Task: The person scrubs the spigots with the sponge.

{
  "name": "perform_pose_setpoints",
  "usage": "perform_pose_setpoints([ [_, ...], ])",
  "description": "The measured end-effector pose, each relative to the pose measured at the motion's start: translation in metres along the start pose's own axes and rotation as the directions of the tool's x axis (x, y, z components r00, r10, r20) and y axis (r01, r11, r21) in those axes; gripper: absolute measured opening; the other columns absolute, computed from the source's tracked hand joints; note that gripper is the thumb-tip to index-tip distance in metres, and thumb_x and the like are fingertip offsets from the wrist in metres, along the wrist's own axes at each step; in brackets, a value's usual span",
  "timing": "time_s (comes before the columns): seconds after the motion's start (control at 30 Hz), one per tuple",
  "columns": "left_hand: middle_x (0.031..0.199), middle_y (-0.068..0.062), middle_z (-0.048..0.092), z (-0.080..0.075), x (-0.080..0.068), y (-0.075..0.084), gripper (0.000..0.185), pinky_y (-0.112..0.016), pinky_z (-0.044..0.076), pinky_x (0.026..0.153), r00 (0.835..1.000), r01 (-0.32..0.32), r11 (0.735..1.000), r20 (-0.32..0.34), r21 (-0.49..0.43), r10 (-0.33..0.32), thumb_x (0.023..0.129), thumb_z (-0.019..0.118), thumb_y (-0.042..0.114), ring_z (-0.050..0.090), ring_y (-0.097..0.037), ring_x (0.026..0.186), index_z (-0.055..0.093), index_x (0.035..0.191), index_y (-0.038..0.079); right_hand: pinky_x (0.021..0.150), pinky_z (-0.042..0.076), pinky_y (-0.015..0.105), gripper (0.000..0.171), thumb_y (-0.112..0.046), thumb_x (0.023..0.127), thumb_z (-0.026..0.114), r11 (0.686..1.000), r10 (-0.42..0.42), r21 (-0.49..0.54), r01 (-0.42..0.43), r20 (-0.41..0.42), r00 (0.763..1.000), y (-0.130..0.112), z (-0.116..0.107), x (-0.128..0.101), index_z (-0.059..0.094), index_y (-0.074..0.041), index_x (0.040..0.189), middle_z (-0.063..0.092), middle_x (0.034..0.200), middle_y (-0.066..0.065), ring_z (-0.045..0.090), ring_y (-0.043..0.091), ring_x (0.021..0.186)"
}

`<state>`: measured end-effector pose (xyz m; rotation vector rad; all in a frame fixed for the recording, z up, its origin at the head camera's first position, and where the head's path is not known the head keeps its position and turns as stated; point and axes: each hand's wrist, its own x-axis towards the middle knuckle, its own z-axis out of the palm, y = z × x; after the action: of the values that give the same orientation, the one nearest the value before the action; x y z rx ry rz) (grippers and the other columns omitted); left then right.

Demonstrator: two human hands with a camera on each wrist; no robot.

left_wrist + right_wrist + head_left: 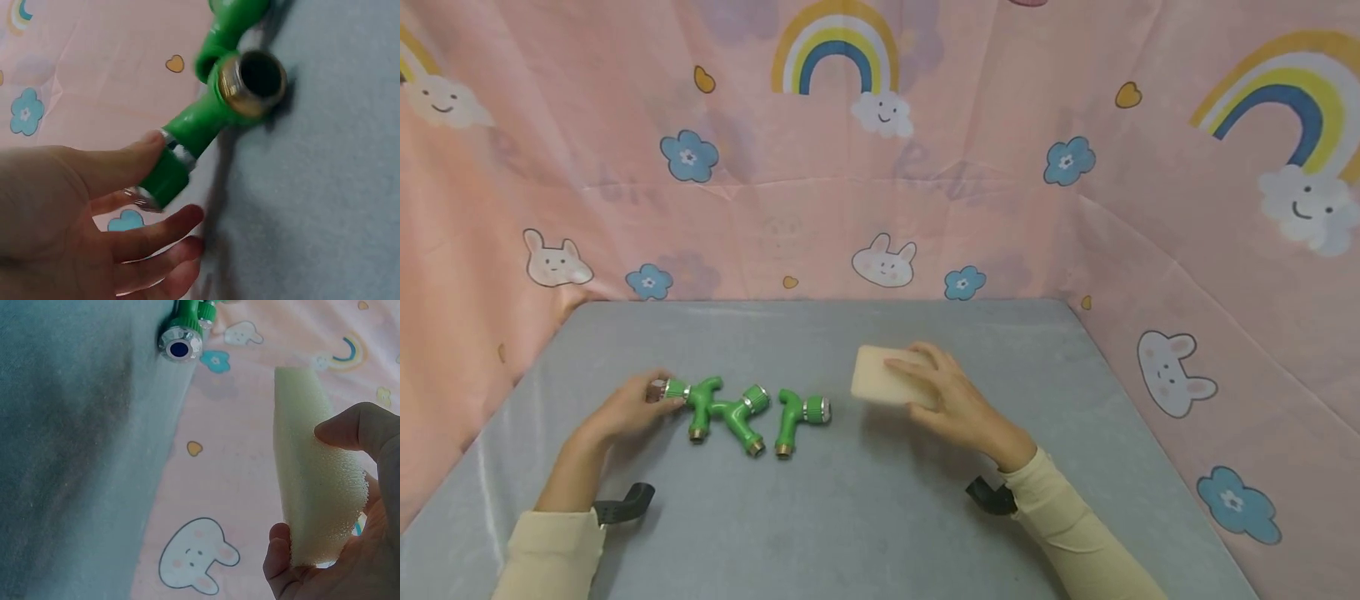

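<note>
Grey felt table, pink rainbow-and-bunny cloth all around

Grey tabletop point(865, 508) boxed in by a pink curtain point(970, 183) at the far side and right. Left hand point(628, 408) pinches the leftmost green fitting point(696, 404); two more green fittings point(775, 412) lie just right. Right hand point(951, 400) grips a cream sponge point(880, 379) above the table, centre-right.

Both hands point(625, 408) curled, gripping

green fitting point(206, 119) blurred, perhaps moving
</note>
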<state>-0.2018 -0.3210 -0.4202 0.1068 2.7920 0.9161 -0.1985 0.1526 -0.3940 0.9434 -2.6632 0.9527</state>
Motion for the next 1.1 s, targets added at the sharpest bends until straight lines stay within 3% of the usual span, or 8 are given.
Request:
perform_pose_setpoints([
  [0.17,0.13,-0.039,0.046,0.0,0.001,0.005,0.047,-0.055,0.051,0.094,0.999,-0.036,0.98,-0.039,-0.196,0.029,0.111,0.039,0.023,0.055,-0.046,0.118,0.019,0.142,-0.005,0.094,0.047,0.052,0.061,-0.007,0.083,0.07,1.0,-0.003,-0.001,0.003,-0.019,1.0,0.001,0.0,-0.002,0.059,-0.021,0.142,0.045,0.147,0.018,0.046,0.039,0.128],
  [0.27,0.132,-0.038,0.044,-0.002,0.001,0.013,0.048,-0.035,0.058,0.09,0.995,-0.074,0.945,-0.092,-0.318,0.047,0.112,0.027,0.024,0.064,-0.028,0.109,0.005,0.146,-0.003,0.094,0.048,0.052,0.061,-0.007,0.084,0.07,1.0,0.0,0.0,0.0,-0.021,1.0,0.0,-0.002,-0.002,0.059,-0.021,0.142,0.044,0.148,0.018,0.046,0.039,0.128],
  [0.4,0.137,-0.04,0.039,-0.002,-0.001,0.028,0.052,-0.022,0.06,0.079,0.992,-0.099,0.868,-0.12,-0.486,0.046,0.111,0.017,0.034,0.068,-0.004,0.092,-0.005,0.148,0.005,0.095,0.047,0.051,0.061,-0.009,0.084,0.07,1.0,0.013,0.012,-0.013,-0.01,1.0,0.0,-0.002,-0.002,0.058,-0.022,0.143,0.044,0.148,0.017,0.046,0.039,0.129],
  [0.5,0.139,-0.037,0.037,0.005,-0.002,0.045,0.053,-0.025,0.061,0.079,0.995,-0.1,0.792,-0.082,-0.602,0.064,0.11,0.017,0.04,0.072,-0.004,0.089,-0.006,0.148,0.012,0.096,0.047,0.051,0.061,-0.009,0.085,0.07,1.0,0.019,0.022,-0.019,-0.003,1.0,-0.001,-0.002,-0.002,0.059,-0.022,0.143,0.043,0.149,0.017,0.045,0.039,0.13],
  [0.6,0.14,-0.031,0.039,0.017,-0.001,0.063,0.055,-0.025,0.06,0.081,0.995,-0.094,0.752,-0.041,-0.653,0.089,0.111,0.031,0.037,0.073,-0.007,0.093,-0.003,0.147,0.014,0.097,0.048,0.053,0.06,-0.009,0.085,0.07,1.0,0.013,0.021,-0.012,-0.006,1.0,-0.002,-0.002,-0.001,0.059,-0.022,0.143,0.043,0.148,0.018,0.044,0.039,0.131],
  [0.77,0.141,-0.033,0.042,0.039,-0.002,0.086,0.077,-0.027,0.057,0.078,0.985,-0.115,0.723,0.014,-0.681,0.17,0.103,0.056,0.012,0.073,-0.01,0.093,-0.003,0.152,0.015,0.097,0.048,0.054,0.061,-0.009,0.084,0.072,1.0,-0.022,0.014,0.023,-0.045,0.999,-0.006,0.001,-0.001,0.059,-0.02,0.142,0.045,0.145,0.019,0.045,0.039,0.13],
  [0.97,0.141,-0.04,0.045,0.067,-0.005,0.11,0.088,-0.032,0.058,0.072,0.966,-0.144,0.724,0.062,-0.674,0.25,0.098,0.064,0.006,0.075,-0.023,0.091,0.002,0.158,0.024,0.096,0.047,0.054,0.058,-0.009,0.084,0.075,0.989,-0.147,0.0,0.148,-0.114,0.983,-0.014,0.008,0.001,0.061,-0.018,0.139,0.048,0.14,0.02,0.047,0.039,0.127],
  [1.1,0.134,-0.038,0.052,0.082,-0.007,0.122,0.088,-0.028,0.057,0.069,0.959,-0.158,0.714,0.068,-0.682,0.277,0.096,0.063,0.0,0.075,-0.03,0.093,0.006,0.159,0.023,0.099,0.047,0.056,0.058,-0.012,0.084,0.076,0.975,-0.222,-0.022,0.221,-0.105,0.969,-0.021,0.015,0.001,0.06,-0.018,0.139,0.049,0.141,0.019,0.048,0.038,0.128],
])
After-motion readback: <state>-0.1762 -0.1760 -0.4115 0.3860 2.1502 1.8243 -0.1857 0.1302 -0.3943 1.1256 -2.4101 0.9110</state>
